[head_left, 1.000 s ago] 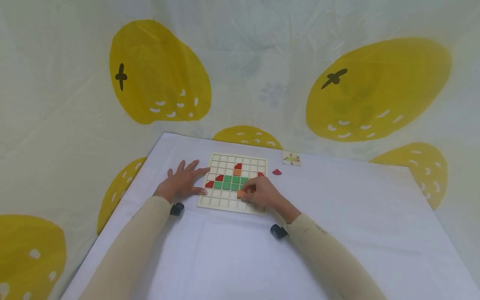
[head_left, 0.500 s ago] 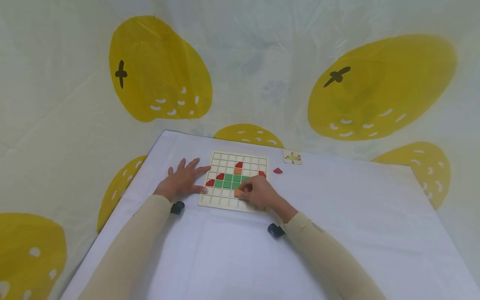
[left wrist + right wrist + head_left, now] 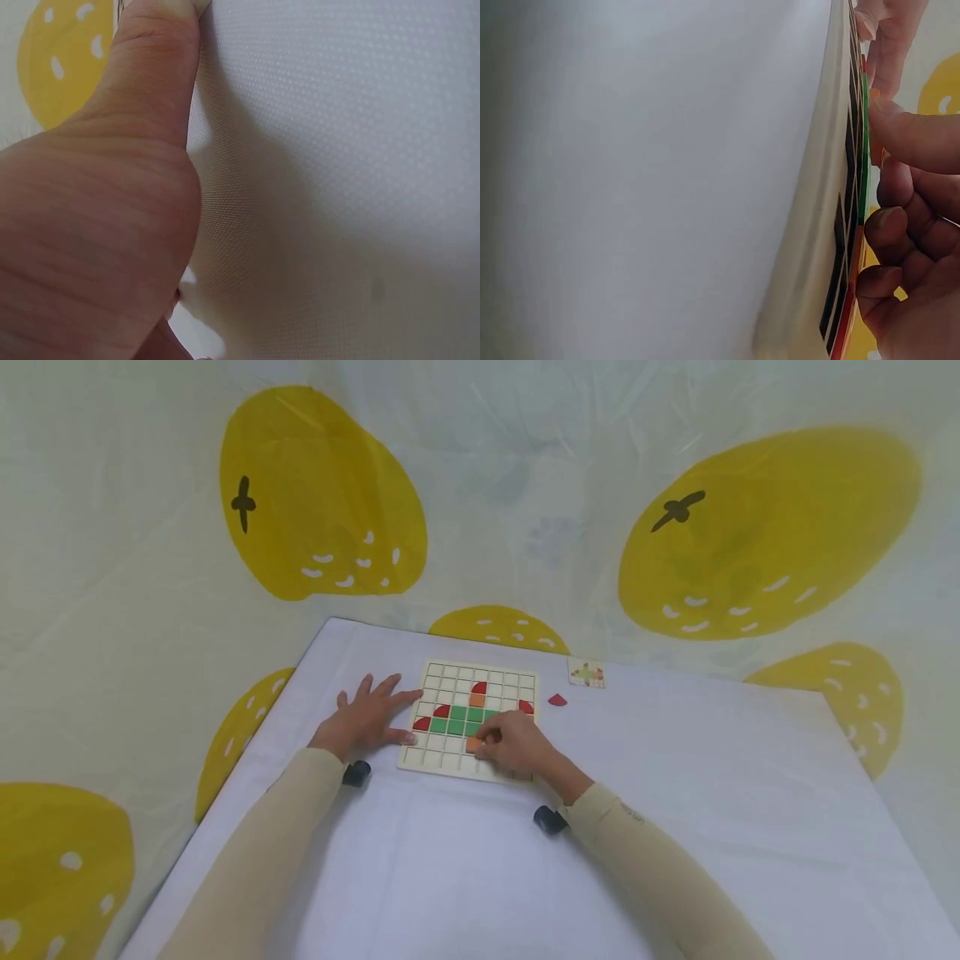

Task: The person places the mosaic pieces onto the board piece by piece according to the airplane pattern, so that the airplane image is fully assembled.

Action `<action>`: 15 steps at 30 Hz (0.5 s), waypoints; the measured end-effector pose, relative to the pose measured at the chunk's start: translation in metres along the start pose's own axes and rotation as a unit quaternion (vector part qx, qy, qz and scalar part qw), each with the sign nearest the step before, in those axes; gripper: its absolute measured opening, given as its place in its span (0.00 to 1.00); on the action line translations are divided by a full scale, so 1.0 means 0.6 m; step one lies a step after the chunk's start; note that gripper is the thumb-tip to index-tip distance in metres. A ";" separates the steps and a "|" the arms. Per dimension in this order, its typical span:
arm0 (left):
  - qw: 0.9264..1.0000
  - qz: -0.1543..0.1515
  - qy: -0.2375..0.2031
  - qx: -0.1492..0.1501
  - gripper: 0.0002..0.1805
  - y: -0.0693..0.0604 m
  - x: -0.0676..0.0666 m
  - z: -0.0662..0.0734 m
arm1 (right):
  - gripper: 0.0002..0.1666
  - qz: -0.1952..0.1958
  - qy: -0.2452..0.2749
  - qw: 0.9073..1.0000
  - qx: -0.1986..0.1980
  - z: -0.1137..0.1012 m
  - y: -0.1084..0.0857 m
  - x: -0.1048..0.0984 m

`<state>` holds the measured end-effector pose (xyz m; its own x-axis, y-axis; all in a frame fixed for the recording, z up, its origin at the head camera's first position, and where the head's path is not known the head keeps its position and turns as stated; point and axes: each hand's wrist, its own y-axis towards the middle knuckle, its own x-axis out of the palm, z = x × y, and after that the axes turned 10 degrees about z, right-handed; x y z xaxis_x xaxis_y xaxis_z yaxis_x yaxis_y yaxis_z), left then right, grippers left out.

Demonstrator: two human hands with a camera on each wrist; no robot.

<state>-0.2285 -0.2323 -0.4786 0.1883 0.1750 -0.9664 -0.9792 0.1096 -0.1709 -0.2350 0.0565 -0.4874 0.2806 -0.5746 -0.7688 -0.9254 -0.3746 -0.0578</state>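
Observation:
In the head view my left hand (image 3: 366, 718) lies with spread fingers beside the cream grid board (image 3: 435, 760). Its index finger and thumb touch the board's left edge. The thumb (image 3: 150, 90) stretches forward in the left wrist view. Over the lower middle of the grid, my right hand (image 3: 517, 743) pinches an orange square tile (image 3: 472, 745) between thumb and fingers. From the right wrist, the orange tile (image 3: 877, 146) stands tilted just above the board. Green squares (image 3: 457, 720), an orange square (image 3: 477, 701) and red quarter-round tiles (image 3: 442, 712) sit in the grid. My right hand hides the grid's lower right.
A loose red quarter-round tile (image 3: 557, 700) lies right of the board. Behind it is a small pattern card (image 3: 587, 673) near the back edge of the white table (image 3: 675, 793). A curtain with yellow fruit prints (image 3: 322, 493) hangs behind.
My right hand has shifted slightly left over the board with the orange tile. The left hand keeps its place at the board's edge. The head view has tilted a little.

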 end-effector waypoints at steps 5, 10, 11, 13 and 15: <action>1.000 0.002 0.006 0.002 0.49 0.000 0.001 -0.001 | 0.17 0.001 -0.003 1.000 0.008 -0.006 -0.001 0.001; 1.000 0.005 0.013 0.005 0.50 0.001 0.001 0.000 | 0.17 0.004 -0.003 1.000 0.005 -0.007 -0.002 0.002; 1.000 0.005 0.014 0.005 0.50 0.000 0.001 0.000 | 0.17 0.004 -0.003 1.000 0.004 -0.007 -0.002 0.002; 1.000 0.004 0.013 0.004 0.50 0.000 0.001 0.000 | 0.17 0.004 -0.005 1.000 0.003 -0.007 -0.003 0.002; 1.000 0.002 0.011 0.004 0.50 0.001 0.002 0.000 | 0.17 0.003 -0.007 1.000 0.005 -0.008 -0.004 0.003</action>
<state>-0.2289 -0.2320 -0.4797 0.1816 0.1530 -0.9714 -0.9794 0.1164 -0.1648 -0.2312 0.0528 -0.4853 0.2712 -0.5664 -0.7782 -0.9294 -0.3643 -0.0588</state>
